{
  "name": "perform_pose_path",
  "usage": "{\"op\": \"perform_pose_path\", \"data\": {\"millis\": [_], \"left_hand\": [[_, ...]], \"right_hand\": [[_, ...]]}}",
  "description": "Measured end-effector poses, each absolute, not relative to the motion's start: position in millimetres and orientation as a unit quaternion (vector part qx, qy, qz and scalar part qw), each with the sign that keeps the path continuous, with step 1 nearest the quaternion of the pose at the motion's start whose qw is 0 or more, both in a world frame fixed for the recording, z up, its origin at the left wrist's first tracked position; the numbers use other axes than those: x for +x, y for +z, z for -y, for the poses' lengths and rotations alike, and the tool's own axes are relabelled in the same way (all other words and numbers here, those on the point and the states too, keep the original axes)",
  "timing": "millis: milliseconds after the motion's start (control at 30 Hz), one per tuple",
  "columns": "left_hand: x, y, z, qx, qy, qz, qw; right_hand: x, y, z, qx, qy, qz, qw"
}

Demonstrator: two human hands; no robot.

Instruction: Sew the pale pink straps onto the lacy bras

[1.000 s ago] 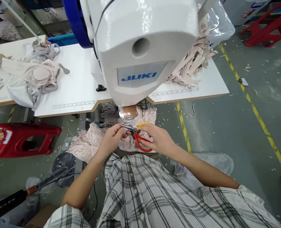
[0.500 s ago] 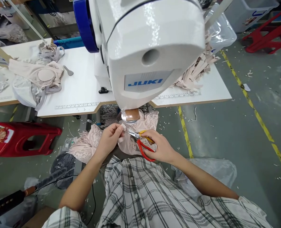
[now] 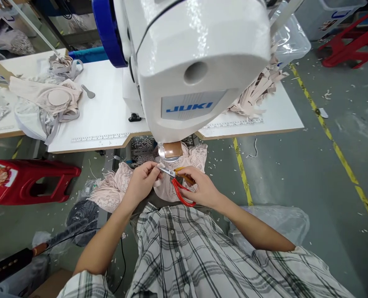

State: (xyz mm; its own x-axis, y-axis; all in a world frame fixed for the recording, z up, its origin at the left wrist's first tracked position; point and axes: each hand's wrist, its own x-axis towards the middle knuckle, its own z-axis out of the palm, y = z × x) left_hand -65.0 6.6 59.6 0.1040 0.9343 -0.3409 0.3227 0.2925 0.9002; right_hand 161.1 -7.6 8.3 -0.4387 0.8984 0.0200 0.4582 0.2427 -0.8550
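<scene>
My left hand [image 3: 143,180] pinches the edge of a pale pink strip of fabric, just in front of the sewing machine [image 3: 184,82]. In my right hand [image 3: 201,186] are scissors [image 3: 181,194] with one red and one yellow handle. Their blades point left and reach the fabric at my left fingertips; whether they bite into it I cannot tell. Below and behind both hands hangs a pale pink lace bra [image 3: 198,157], part of it under the brown-covered machine end [image 3: 173,150]. More lace pieces [image 3: 112,188] lie to the left of my left hand.
The white table [image 3: 103,103] carries beige bras [image 3: 53,97] at left and a heap of fabric strips [image 3: 255,95] at right. A red stool [image 3: 31,182] stands left, a clear plastic bag [image 3: 274,223] lies at right on the scrap-strewn floor.
My right hand has moved left with the scissors, and the blades are now closer to my left fingertips. The scissor handles look nearer together. My left hand has barely shifted.
</scene>
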Motion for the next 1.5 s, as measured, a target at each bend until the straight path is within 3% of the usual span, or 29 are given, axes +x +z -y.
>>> {"op": "perform_pose_path", "data": {"millis": [467,600,700,833,933,1033,1100,1200,1300,1433,1500], "left_hand": [[-60.9,60.6,-10.9,0.495,0.345,-0.634,0.484],[-74.9,55.0,-13.7,0.614,0.299,-0.655,0.322],[-85.8,53.1,-17.6,0.674,0.245,-0.659,0.228],[-90.0,64.9,-30.6,0.674,0.194,-0.611,0.368],[-90.7,73.9,-41.5,0.662,0.145,-0.555,0.482],[-91.7,69.0,-43.9,0.706,0.125,-0.560,0.415],[-87.7,59.8,-38.8,0.761,0.134,-0.563,0.294],[-69.5,49.8,-24.6,0.820,0.167,-0.511,0.195],[-44.1,53.0,-11.2,0.846,0.180,-0.462,0.195],[-15.0,65.2,-7.1,0.821,0.221,-0.479,0.216],[-4.2,69.1,-10.1,0.772,0.259,-0.515,0.266]], "right_hand": [[185.8,-1.0,16.5,-0.501,0.415,0.710,0.268],[220.6,-2.4,8.8,-0.512,0.387,0.735,0.219],[250.8,1.2,-26.2,-0.593,0.284,0.731,0.181],[284.1,6.5,-111.5,-0.672,0.127,0.712,0.159],[297.4,8.8,-161.1,-0.634,0.088,0.748,0.176],[285.1,11.8,-154.9,-0.628,0.063,0.735,0.249],[263.7,14.5,-120.3,-0.619,0.095,0.730,0.275],[224.5,17.1,-55.0,-0.469,0.380,0.756,0.253],[190.4,16.3,-12.6,-0.376,0.473,0.766,0.221],[168.3,20.6,-4.4,-0.374,0.599,0.628,0.325],[164.5,29.5,-11.7,-0.424,0.606,0.555,0.380]]}}
